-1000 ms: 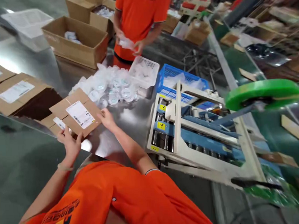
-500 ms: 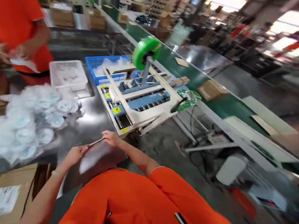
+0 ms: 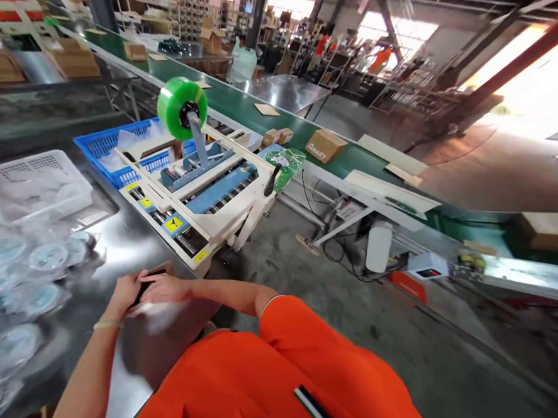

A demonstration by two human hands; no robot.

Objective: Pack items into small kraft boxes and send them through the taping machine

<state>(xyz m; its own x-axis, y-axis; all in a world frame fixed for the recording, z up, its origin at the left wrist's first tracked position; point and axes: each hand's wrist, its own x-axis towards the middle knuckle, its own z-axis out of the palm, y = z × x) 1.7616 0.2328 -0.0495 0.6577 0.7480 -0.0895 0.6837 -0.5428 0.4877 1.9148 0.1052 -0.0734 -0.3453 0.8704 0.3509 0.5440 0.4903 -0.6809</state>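
At the front edge of the metal table (image 3: pixel 152 384), both my hands are on a small brown cardboard box (image 3: pixel 165 267), partly hidden behind the fingers. A dark gap shows in it between the hands. My left hand (image 3: pixel 126 293) is closed on its left side. My right hand (image 3: pixel 165 289) lies over its near side with the fingers bent against it; its thumb is hard to make out. Left of the hands lie several round items in clear plastic bags (image 3: pixel 43 299).
A white basket (image 3: pixel 65 200) and a blue basket (image 3: pixel 95 144) stand behind the bags. Right of them is a taping machine (image 3: pixel 231 205) with a green tape roll (image 3: pixel 169 111). Beyond runs a green conveyor belt (image 3: pixel 297 129) carrying cartons (image 3: pixel 326 145).
The view has swung to the right. My hands have come closer together, and the cardboard, formerly seen as a thin edge between them, now shows a dark gap.
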